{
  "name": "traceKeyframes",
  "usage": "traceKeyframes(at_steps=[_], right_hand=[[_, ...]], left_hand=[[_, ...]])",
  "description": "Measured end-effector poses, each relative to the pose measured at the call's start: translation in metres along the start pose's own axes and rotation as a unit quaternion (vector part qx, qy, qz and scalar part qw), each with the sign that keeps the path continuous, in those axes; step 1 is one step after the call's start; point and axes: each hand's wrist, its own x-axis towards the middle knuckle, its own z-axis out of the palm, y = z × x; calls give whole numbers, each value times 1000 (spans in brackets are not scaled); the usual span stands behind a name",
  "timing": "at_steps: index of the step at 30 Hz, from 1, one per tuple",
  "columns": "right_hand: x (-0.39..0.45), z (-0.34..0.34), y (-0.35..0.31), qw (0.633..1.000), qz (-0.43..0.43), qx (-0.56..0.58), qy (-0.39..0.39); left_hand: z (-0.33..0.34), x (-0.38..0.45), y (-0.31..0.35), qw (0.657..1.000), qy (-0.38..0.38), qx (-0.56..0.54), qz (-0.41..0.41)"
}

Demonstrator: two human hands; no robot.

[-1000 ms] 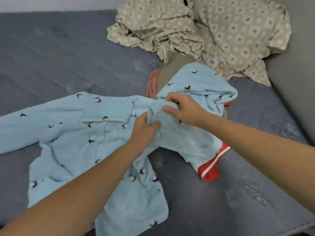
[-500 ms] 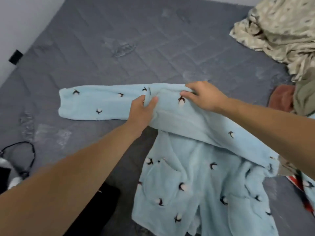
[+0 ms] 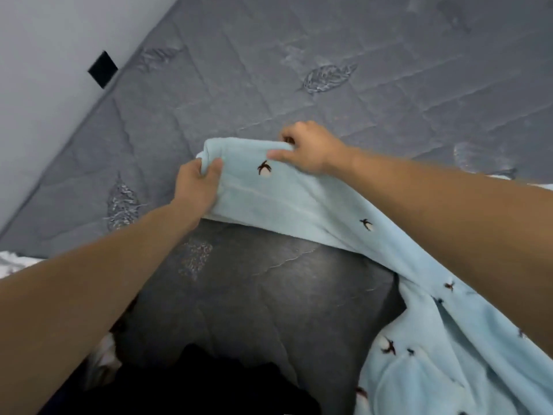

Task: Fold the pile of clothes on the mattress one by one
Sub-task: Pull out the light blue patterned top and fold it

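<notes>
Hands gripping a pale blue fleece garment [image 3: 299, 202] over a grey quilted mattress [image 3: 269, 70].

Your left hand [image 3: 196, 187] curls its fingers and thumb round the bunched left end of the fleece; your right hand [image 3: 308, 151] pinches the far edge just beside it, thumb on top; the cloth is lifted here and trails down to the near right, where the rest lies rumpled on the mattress; it looks soft, thick and limp, fairly light but bulky, likely to sag between your hands; judge it best held at seams or the edge, hands apart, so it spreads flat; dark fabric [image 3: 209, 384] lies at the near edge.
</notes>
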Motion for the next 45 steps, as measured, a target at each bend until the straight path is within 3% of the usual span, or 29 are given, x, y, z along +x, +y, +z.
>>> traceKeyframes(at_steps=[4,8,11,13,15,17,20,24,30,34,38,40,42,43,45], right_hand=[[-20,31,28,996,55,-63,12],[-30,50,41,994,47,-90,44],[-33,45,36,997,60,-54,22],[-42,36,41,998,63,-5,-1],[-61,24,53,998,50,6,-35],[-86,10,71,997,52,-14,-62],[-125,-13,107,993,95,-35,-67],[-170,-43,148,976,152,-81,-130],[-225,-78,195,952,173,-186,-173],[-212,-95,208,965,141,-209,-66],[-187,-95,193,947,106,-302,37],[-199,-82,179,926,73,-347,131],[-231,-61,164,916,20,-342,208],[-249,-51,163,918,2,-326,227],[-279,-33,166,932,-1,-298,208]], left_hand=[[-5,12,-28,1000,20,-2,-21],[1,15,-32,999,18,10,-29],[-1,15,-21,995,6,103,-17],[-3,12,-9,963,8,269,5],[-1,6,2,907,37,408,95],[7,-6,17,852,60,481,200],[48,-29,49,822,-44,482,301],[142,-66,91,824,-265,388,316],[224,-95,130,819,-338,349,304],[232,-74,146,857,-240,343,301],[236,-58,157,826,-90,468,301],[237,-73,154,825,0,466,319],[237,-99,143,815,-14,400,419],[239,-112,135,806,-58,360,467],[244,-133,124,798,-165,320,483]])
